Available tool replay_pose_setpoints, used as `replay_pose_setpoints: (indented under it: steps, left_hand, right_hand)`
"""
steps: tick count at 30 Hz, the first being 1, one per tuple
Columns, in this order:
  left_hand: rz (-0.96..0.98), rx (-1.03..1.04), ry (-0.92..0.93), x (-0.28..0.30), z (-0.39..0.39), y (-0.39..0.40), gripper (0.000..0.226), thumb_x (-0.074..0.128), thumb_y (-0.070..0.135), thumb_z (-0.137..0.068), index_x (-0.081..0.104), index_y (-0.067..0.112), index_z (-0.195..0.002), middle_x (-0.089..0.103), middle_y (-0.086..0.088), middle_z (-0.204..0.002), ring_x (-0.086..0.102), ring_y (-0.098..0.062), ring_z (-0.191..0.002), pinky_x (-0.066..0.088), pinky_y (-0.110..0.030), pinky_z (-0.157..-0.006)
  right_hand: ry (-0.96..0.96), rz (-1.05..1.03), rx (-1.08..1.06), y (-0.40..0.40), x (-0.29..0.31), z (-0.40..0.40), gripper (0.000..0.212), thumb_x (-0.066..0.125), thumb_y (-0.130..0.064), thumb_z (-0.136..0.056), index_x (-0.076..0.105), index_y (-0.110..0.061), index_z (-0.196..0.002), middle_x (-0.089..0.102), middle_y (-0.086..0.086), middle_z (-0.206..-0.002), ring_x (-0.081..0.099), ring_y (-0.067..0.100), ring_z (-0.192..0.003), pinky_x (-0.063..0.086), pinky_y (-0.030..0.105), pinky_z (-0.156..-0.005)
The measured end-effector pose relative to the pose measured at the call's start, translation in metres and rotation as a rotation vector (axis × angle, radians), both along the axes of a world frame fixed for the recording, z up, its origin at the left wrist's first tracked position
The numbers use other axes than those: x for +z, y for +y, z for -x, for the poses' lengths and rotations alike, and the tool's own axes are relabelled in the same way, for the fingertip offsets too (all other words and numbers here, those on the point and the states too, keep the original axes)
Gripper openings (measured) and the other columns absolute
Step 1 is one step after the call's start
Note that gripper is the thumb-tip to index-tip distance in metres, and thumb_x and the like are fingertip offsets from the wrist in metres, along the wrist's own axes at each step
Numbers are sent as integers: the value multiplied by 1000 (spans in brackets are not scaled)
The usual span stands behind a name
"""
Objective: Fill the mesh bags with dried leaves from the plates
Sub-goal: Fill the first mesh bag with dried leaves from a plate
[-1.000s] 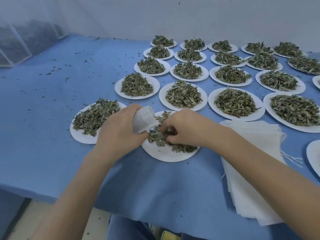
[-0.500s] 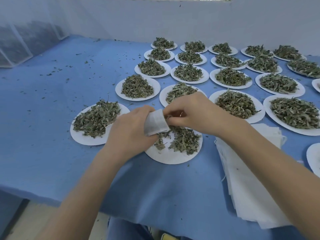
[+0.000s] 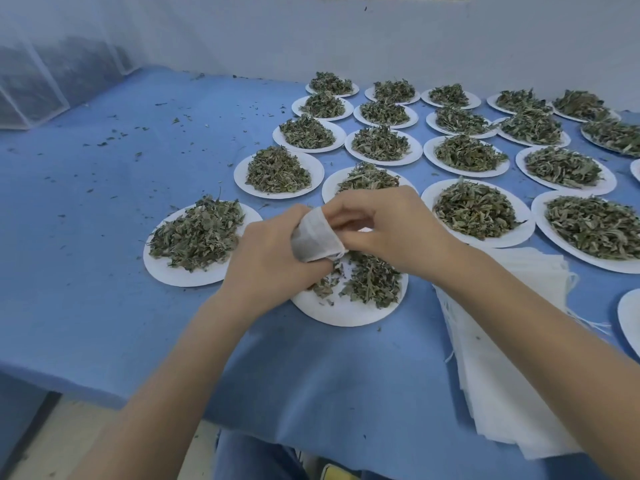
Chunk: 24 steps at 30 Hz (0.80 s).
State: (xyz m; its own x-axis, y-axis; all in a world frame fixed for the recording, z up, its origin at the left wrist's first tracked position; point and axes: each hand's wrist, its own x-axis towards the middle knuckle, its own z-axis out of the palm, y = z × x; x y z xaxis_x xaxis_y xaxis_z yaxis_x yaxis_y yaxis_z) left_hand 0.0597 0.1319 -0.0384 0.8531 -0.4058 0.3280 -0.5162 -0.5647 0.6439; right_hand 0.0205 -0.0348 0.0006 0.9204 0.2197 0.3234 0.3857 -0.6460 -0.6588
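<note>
Head view, looking down on a table draped in blue cloth (image 3: 104, 306). Left hand (image 3: 273, 261) grips a small white mesh bag (image 3: 317, 237), fingers curled round its lower part; dark leaf material shows through the mesh. Right hand (image 3: 384, 230) meets the bag at its mouth, fingers curled and pinching there; whether they hold leaves or only the bag's edge cannot be told. Both hands are together above the nearest plate (image 3: 346, 313), which carries a reduced heap of dried leaves (image 3: 372, 282). Full plates of leaves stand in rows beyond, one just left (image 3: 166, 271) of the working plate. A stack of flat empty mesh bags (image 3: 502, 375) lies on the cloth under the right forearm. Loose leaf fragments (image 3: 114, 136) are scattered at far left.
</note>
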Motion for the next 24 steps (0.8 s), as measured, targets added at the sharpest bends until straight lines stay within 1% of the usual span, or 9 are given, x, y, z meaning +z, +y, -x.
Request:
replay_pose_setpoints:
  steps: [3, 6, 8, 11, 15, 17, 19, 21, 24]
  left_hand:
    - [-93, 15, -20, 4, 1, -9, 25, 65, 34, -65, 54, 27, -86, 61, 8, -74, 57, -16, -73, 47, -34, -63]
    - [-184, 24, -59, 6, -1, -13, 22, 63, 25, -69, 55, 29, -89, 63, 7, -79, 58, -17, -75, 43, -30, -64]
    - [-191, 18, -68, 7, -1, -13, 24, 66, 24, -68, 58, 26, -91, 63, 6, -76, 58, -18, -73, 43, -31, -63]
    - [-278, 27, -72, 10, -1, -13, 21, 64, 31, -68, 55, 26, -86, 60, 6, -69, 57, -18, -69, 45, -31, -60]
    - [-308, 44, -88, 10, -2, -6, 21, 63, 36, -69, 51, 23, -80, 54, 6, -66, 52, -20, -67, 38, -32, -56]
    - [-327, 40, -49, 8, -1, -3, 20, 64, 31, -67, 48, 26, -79, 52, 8, -69, 50, -20, -70, 37, -31, -57]
    - [-348, 37, -33, 5, 0, -3, 21, 64, 29, -68, 48, 27, -81, 50, 11, -71, 49, -19, -75, 38, -31, -60]
    - [-357, 37, -42, 3, 0, -4, 23, 63, 29, -69, 51, 26, -89, 53, 10, -80, 49, -17, -80, 41, -31, -64]
    - [-349, 25, -51, 2, 0, -8, 21, 61, 28, -71, 51, 27, -90, 56, 11, -86, 48, -16, -81, 40, -31, -65]
  right_hand:
    - [-136, 177, 3, 12, -4, -2, 19, 68, -1, -76, 73, -19, -76, 63, -4, -62, 51, 6, -58, 39, 19, -56]
    - [-6, 262, 84, 19, -2, -6, 42, 61, 3, -79, 49, -32, -58, 47, -8, -52, 37, 7, -47, 28, 22, -52]
    - [77, 289, 129, 16, 1, -8, 46, 57, 5, -81, 46, -33, -59, 46, -14, -48, 42, 4, -48, 28, 15, -53]
    - [77, 225, 156, 8, 4, -1, 33, 59, 0, -84, 62, -29, -69, 52, -23, -53, 49, 0, -54, 34, 10, -58]
    - [69, -81, -12, -14, 6, 9, 16, 72, -15, -81, 74, -28, -91, 74, -7, -82, 67, 3, -75, 53, 18, -75]
    - [75, 200, -124, -30, 6, 10, 14, 71, -31, -81, 74, -31, -94, 73, -10, -85, 64, 0, -74, 54, 19, -75]
    - [221, 505, -195, -41, 5, 12, 44, 64, -59, -74, 68, -33, -109, 67, -13, -95, 59, -1, -75, 51, 23, -74]
    - [361, 587, -194, -44, 1, 13, 78, 56, -78, -60, 57, -35, -125, 58, -16, -99, 52, -4, -73, 44, 23, -72]
    - [395, 651, -144, -35, -11, 13, 88, 62, -78, -58, 49, -34, -133, 57, -10, -104, 44, -1, -71, 42, 25, -74]
